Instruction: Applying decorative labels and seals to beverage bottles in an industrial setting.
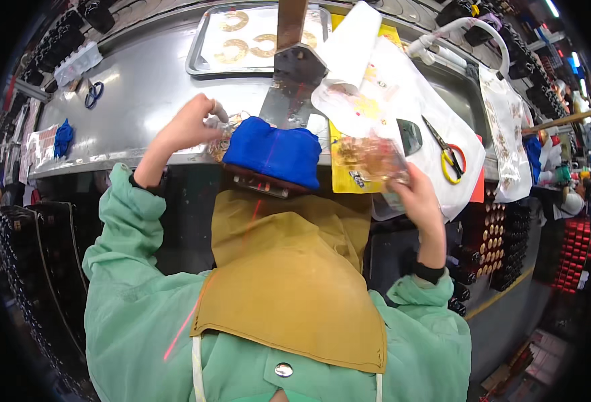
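Observation:
My right hand [416, 195] grips the edge of a clear plastic bag [370, 158] with gold-brown pieces inside, blurred by motion. The bag is over a yellow sheet [344, 179]. At the left, my left hand [191, 124] is closed, with a pale wrap on one finger. Its fingertips are beside a small heap of gold-coloured pieces [220, 149]; whatever they pinch is too small to make out. Between my hands is a block covered in blue cloth [272, 153], at the bench edge in front of my tan apron [288, 268].
Behind the blue block rises a metal post [292, 27]. A tray [198, 57] with gold rings on white paper lies at the back. Scissors [451, 161] with yellow-red handles rest on white sheets [426, 110] at right, near a sink [453, 87]. Blue-handled scissors [93, 95] lie far left.

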